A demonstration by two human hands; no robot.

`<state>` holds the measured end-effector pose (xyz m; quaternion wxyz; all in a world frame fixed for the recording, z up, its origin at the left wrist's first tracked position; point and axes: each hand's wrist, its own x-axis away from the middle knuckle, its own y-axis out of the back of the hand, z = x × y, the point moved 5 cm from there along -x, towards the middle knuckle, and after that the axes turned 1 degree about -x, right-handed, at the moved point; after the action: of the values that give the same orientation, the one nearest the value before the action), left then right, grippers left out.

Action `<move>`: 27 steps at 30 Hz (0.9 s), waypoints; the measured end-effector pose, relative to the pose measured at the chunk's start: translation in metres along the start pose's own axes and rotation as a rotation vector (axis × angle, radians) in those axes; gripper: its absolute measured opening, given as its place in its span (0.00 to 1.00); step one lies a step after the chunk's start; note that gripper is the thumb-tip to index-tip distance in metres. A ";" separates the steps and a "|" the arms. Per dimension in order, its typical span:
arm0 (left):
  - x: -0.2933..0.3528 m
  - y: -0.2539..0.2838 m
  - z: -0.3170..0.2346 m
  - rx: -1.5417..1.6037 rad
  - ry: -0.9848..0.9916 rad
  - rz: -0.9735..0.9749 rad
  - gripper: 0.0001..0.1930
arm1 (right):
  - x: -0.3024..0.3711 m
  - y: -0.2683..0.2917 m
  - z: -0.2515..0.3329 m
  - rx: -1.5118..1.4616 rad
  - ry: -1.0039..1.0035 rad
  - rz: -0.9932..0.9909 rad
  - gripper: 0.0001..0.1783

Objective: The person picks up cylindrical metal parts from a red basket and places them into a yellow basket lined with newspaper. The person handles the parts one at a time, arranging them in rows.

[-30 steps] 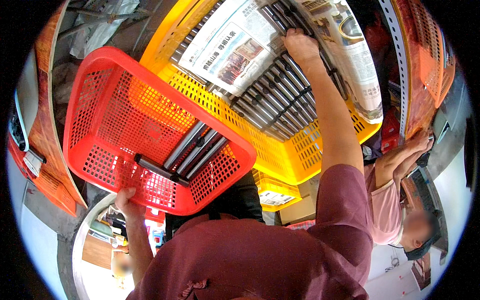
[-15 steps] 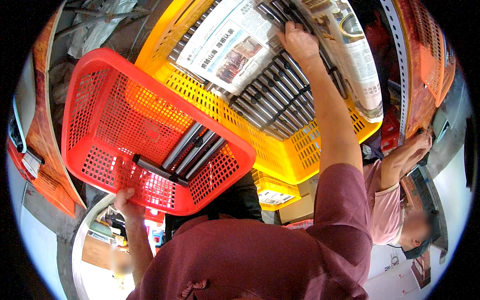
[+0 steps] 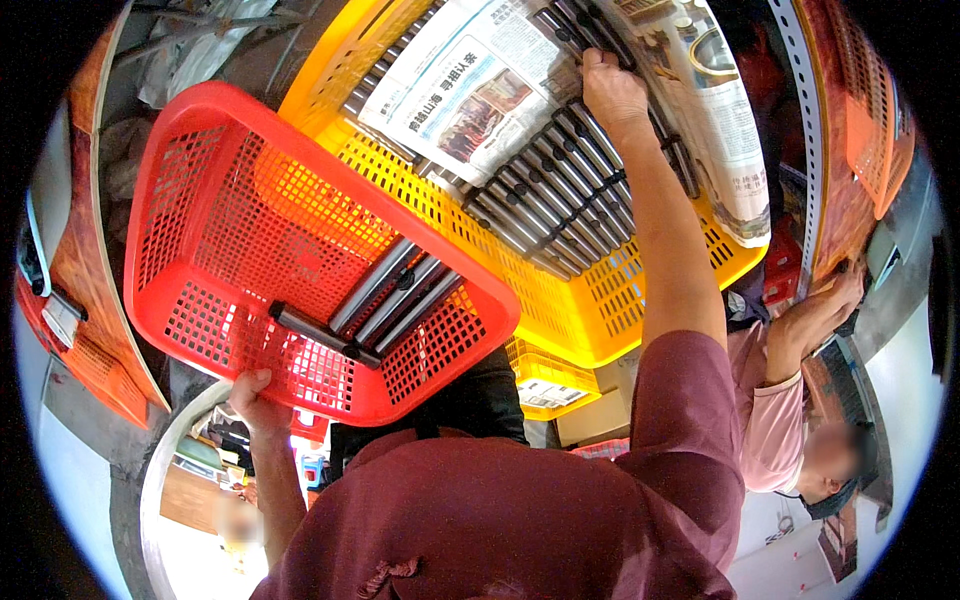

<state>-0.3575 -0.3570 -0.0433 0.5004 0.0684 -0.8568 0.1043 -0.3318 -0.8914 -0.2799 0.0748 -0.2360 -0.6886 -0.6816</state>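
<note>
My left hand [image 3: 258,398] grips the near wall of a red plastic basket [image 3: 235,100], thumb over its rim. Several dark metal rods [image 3: 405,300] lie in the basket's right part, with one across the ends of the others. The red basket overlaps the near left side of a larger yellow basket [image 3: 575,340]. In the yellow basket, rows of shiny metal rods [image 3: 555,180] with black collars lie side by side, partly under a newspaper sheet [image 3: 480,90]. At the far side, my right hand [image 3: 615,88] has its fingers closed around the end of a metal rod [image 3: 583,28].
Another newspaper sheet [image 3: 715,120] lines the yellow basket's right wall. A smaller yellow basket [image 3: 548,380] stands below it. On the right, a co-worker in a pink shirt [image 3: 775,410] has both arms extended. Orange baskets [image 3: 868,130] rest by a reddish-brown board at right.
My right hand has shifted slightly to the right among the far rods. Both baskets appear slightly shifted right in the picture. My left hand keeps its hold on the red basket.
</note>
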 end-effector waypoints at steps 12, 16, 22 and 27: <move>0.004 0.007 0.004 0.004 -0.050 -0.022 0.43 | 0.000 0.006 0.012 0.013 -0.049 -0.016 0.10; 0.001 -0.015 0.000 0.001 -0.090 0.015 0.44 | -0.001 -0.006 0.007 0.102 -0.031 -0.047 0.17; -0.002 -0.006 0.002 0.027 -0.100 -0.019 0.37 | 0.016 0.031 0.026 -0.031 -0.063 -0.120 0.18; -0.003 -0.016 0.002 0.087 -0.104 -0.039 0.33 | 0.073 0.104 0.027 -0.606 -0.224 -0.477 0.18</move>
<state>-0.3546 -0.3734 -0.0449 0.4539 0.1120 -0.8747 0.1279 -0.3453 -0.8526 -0.1563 -0.2339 -0.1537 -0.4956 -0.8222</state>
